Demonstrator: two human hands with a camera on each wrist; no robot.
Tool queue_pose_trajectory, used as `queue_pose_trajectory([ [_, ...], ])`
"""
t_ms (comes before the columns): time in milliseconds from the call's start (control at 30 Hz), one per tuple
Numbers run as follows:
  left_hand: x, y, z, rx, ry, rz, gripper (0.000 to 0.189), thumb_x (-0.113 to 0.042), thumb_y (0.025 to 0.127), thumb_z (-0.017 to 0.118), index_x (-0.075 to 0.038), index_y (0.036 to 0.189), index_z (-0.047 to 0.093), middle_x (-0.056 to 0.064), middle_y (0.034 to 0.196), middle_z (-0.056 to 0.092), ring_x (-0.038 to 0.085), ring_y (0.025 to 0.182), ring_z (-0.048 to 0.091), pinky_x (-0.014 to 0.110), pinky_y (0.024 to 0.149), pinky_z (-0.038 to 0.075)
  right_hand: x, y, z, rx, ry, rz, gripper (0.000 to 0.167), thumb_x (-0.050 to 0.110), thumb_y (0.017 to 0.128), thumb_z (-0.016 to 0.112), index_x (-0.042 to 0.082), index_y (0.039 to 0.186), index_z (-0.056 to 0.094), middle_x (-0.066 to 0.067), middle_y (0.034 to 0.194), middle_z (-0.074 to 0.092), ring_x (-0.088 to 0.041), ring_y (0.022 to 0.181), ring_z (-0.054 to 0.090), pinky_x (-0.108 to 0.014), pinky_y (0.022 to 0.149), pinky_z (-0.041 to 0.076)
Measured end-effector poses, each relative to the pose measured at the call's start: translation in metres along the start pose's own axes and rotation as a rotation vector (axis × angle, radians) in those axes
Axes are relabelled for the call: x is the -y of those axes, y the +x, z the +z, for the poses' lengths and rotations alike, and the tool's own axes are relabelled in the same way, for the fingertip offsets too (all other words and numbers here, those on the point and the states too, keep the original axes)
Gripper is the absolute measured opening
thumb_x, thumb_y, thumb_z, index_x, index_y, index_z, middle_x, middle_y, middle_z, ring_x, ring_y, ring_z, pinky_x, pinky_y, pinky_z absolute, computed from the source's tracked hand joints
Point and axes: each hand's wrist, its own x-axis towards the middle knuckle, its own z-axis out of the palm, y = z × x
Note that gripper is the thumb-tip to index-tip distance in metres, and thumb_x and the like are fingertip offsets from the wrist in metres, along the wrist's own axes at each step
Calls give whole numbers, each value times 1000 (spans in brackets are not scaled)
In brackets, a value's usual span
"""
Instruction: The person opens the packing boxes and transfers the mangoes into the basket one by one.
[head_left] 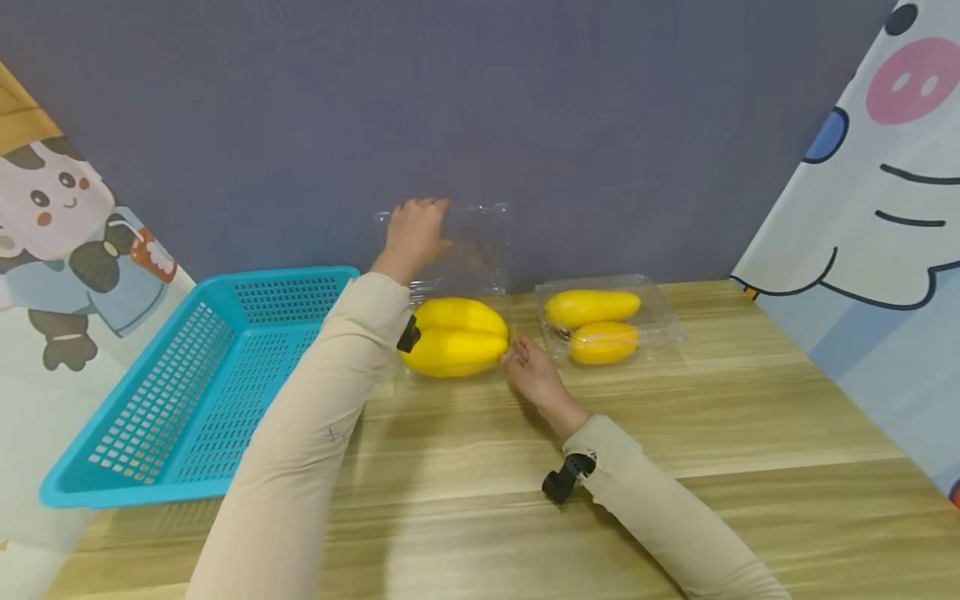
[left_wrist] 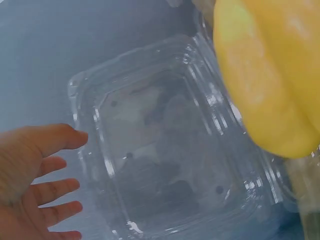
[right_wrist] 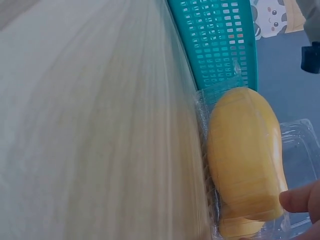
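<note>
A clear plastic clamshell container point(head_left: 495, 292) stands with its lid point(left_wrist: 165, 150) raised against the dark backing. Two large, smooth yellow fruits, like mangoes point(head_left: 453, 333), lie side by side in its base. My left hand point(head_left: 414, 237) is at the lid's upper edge; in the left wrist view its fingers point(left_wrist: 57, 189) are extended and spread beside the rim. At the base's right end rests my right hand point(head_left: 534, 371), its thumb point(right_wrist: 297, 199) touching near the fruit's tip. Most of the right hand lies outside the right wrist view.
A turquoise perforated basket point(head_left: 63, 483) stands on the left of the wood-grain table point(head_left: 480, 508). Right of my right hand sits a second clear container point(head_left: 663, 329) with two smaller yellow fruits point(head_left: 592, 308). The dark grey backing point(head_left: 600, 133) rises behind the table.
</note>
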Motion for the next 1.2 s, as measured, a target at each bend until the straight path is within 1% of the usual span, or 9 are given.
queue_pose_trajectory([
  [67, -1, -3, -5, 7, -9, -1, 69, -24, 86, 68, -5, 144, 37, 17, 146, 38, 38, 133, 35, 52, 112, 23, 0, 0, 0, 1, 6, 4, 65, 10, 95, 50, -14, 144, 14, -32, 149, 20, -40, 138, 23, -45, 113, 22],
  [300, -3, -14, -16, -17, -34, 30, 66, -17, 84, 68, -3, 142, 38, 17, 145, 39, 37, 133, 36, 48, 111, 26, 1, 0, 1, 0, 10, 22, 65, 11, 96, 50, -13, 144, 14, -31, 149, 21, -40, 138, 23, -44, 113, 23],
  [567, -8, -22, -20, 20, -26, 62, 63, -20, 86, 68, -6, 141, 41, 15, 144, 42, 35, 132, 38, 47, 109, 31, 1, 1, -1, 8, 10, 40, 65, 12, 96, 50, -12, 145, 13, -29, 150, 21, -38, 139, 23, -44, 113, 23],
  [633, -8, -24, -20, 33, -26, 69, 61, -20, 87, 67, -6, 141, 43, 15, 142, 45, 35, 130, 40, 46, 107, 34, 1, 1, -1, 8, 11, 37, 65, 11, 96, 50, -12, 145, 13, -29, 150, 21, -38, 139, 23, -44, 113, 23],
  [800, -11, -31, -17, 97, -44, 77, 55, -17, 88, 64, -7, 138, 47, 13, 136, 51, 32, 121, 50, 46, 96, 45, 0, 1, -2, 11, 18, 37, 64, 10, 96, 49, -14, 144, 13, -31, 149, 20, -40, 138, 23, -45, 112, 23],
  [900, -13, -34, -13, 165, -47, 94, 50, -16, 88, 63, -7, 135, 50, 12, 133, 55, 30, 115, 54, 45, 91, 48, -2, 0, -3, 12, 19, 41, 64, 10, 97, 49, -14, 144, 13, -31, 149, 19, -40, 138, 23, -45, 112, 23],
  [967, -15, -36, -10, 212, -42, 119, 47, -16, 88, 64, -7, 133, 53, 12, 132, 56, 30, 114, 55, 44, 90, 49, -2, 0, -4, 13, 18, 44, 64, 11, 97, 49, -13, 144, 13, -30, 150, 19, -39, 138, 23, -44, 113, 23],
  [1067, -16, -39, -4, 271, -41, 182, 46, -15, 87, 66, -7, 130, 56, 11, 131, 57, 29, 114, 56, 43, 92, 48, -3, 0, -5, 14, 10, 40, 65, 12, 97, 49, -13, 145, 13, -29, 150, 20, -39, 138, 24, -44, 113, 23],
  [1200, -15, -41, 4, 334, -25, 308, 45, -16, 85, 69, -7, 128, 58, 10, 128, 59, 28, 116, 55, 41, 98, 45, -5, 0, -5, 11, 9, 22, 65, 11, 96, 49, -13, 144, 14, -29, 150, 21, -39, 138, 24, -45, 113, 24],
])
